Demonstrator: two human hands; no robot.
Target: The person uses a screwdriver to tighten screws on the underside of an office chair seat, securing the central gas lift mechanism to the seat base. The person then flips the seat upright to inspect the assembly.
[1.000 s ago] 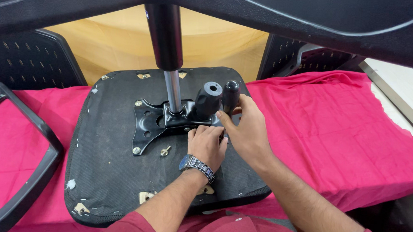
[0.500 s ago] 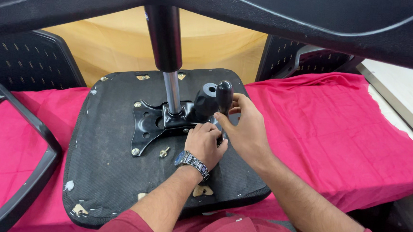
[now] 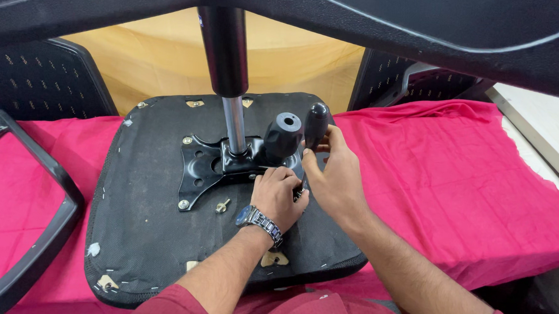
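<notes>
Bright, even indoor light; soft shadows; sharp focus, slight wide-angle distortion.

No packages, labels, signs or screens show anywhere around either hand in this view.

There is a single view, from a camera worn on the person's head, looking steeply down and forward over the chest and both forearms. It sits close to the work: the left hand (image 3: 279,196) and right hand (image 3: 334,179) fall near the middle of the frame, over the upturned chair seat (image 3: 141,232) on the pink cloth (image 3: 456,185). The gas-lift column (image 3: 224,52) rises toward the lens, and a dark chair part (blurred, very near the camera) spans the top edge. No second view shares this scene.
</notes>
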